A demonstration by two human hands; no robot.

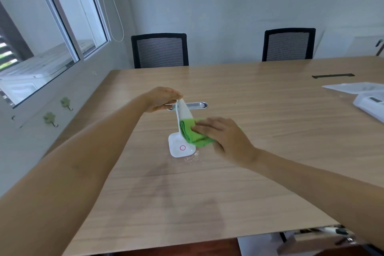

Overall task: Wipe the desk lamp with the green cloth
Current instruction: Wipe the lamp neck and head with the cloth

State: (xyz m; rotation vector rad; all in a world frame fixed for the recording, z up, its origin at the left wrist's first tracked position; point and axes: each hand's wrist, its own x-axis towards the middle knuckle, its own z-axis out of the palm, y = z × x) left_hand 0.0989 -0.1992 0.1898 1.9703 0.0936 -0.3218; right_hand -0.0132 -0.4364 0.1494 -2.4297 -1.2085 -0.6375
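A small white desk lamp (181, 147) stands on the wooden table (270, 122), its square base bearing a pink ring. Its white arm rises from the base, folded over at the top. My left hand (161, 98) pinches the top of that arm. My right hand (226, 137) presses a folded green cloth (193, 134) against the lower part of the arm, just above the base. The cloth covers part of the arm and base edge.
A metal cable grommet (197, 105) is set in the table behind the lamp. White packaging and papers (367, 97) lie at the right edge. Two black mesh chairs (160, 50) stand at the far side. A window is on the left wall.
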